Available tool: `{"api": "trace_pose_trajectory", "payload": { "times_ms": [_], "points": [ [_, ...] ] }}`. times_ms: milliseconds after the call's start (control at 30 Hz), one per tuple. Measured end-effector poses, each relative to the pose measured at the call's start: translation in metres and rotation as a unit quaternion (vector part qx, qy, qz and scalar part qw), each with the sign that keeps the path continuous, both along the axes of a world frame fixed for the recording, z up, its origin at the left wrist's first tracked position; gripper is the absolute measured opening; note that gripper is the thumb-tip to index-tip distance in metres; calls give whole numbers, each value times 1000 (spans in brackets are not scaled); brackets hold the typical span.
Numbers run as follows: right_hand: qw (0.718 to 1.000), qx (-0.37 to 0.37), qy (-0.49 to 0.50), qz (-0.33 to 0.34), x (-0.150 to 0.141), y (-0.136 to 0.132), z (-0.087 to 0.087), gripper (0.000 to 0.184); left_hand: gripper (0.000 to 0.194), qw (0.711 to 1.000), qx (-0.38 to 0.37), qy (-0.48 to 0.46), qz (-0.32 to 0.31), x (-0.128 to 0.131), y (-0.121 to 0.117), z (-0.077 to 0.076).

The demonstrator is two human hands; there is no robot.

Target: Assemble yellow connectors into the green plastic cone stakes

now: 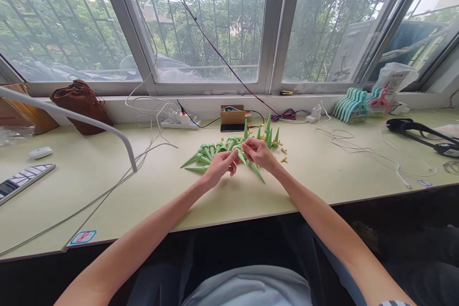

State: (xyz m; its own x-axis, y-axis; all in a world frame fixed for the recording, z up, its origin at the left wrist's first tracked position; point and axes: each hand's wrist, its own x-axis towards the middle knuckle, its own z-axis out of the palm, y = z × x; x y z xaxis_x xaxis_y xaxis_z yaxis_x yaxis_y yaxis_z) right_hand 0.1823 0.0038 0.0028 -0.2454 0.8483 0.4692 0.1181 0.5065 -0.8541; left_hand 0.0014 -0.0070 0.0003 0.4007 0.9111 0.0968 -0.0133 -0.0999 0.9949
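My left hand (220, 166) and my right hand (258, 153) meet above a pile of green plastic plant watering spikes. Between the fingertips a green watering spike (241, 156) points downward, gripped by my left thumb and fingers. My right thumb and forefinger are pinched at its upper end; whatever small part they hold is hidden. Several more spikes (202, 153) lie fanned out on the left. Others stand point-up (268, 129) behind my right hand. Small yellow valve pieces (283, 159) are scattered to the right of the pile.
Behind the pile are a small cardboard box (232, 115) and a dark phone (234, 128). A power strip (180, 124) and loose white cables (150, 148) lie left. Turquoise clips (353, 105) and black straps (423, 136) are at right; a brown pouch (83, 107) stands far left.
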Motion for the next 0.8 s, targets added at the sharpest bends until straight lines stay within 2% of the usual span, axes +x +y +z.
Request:
{"api": "trace_pose_trajectory", "payload": {
  "times_ms": [100,200,467,567,667,800],
  "points": [
    [1000,-9,-5,4,0,0,0,40,42,996,72,49,30,-1,-2,-1],
    [1000,-20,-6,6,0,0,0,39,39,989,124,55,61,0,-3,-2],
    [999,-40,-13,2,-1,-2,1,40,35,974,191,77,98,1,-1,-5],
    [999,-35,-8,-7,-2,0,0,41,38,977,174,75,93,3,-2,-4],
    [1000,-25,4,-13,-3,1,-2,42,40,990,118,40,69,6,-4,-2],
    [1000,-15,19,-16,-2,2,-3,41,35,997,33,-12,67,7,-1,-1]
  ]
}}
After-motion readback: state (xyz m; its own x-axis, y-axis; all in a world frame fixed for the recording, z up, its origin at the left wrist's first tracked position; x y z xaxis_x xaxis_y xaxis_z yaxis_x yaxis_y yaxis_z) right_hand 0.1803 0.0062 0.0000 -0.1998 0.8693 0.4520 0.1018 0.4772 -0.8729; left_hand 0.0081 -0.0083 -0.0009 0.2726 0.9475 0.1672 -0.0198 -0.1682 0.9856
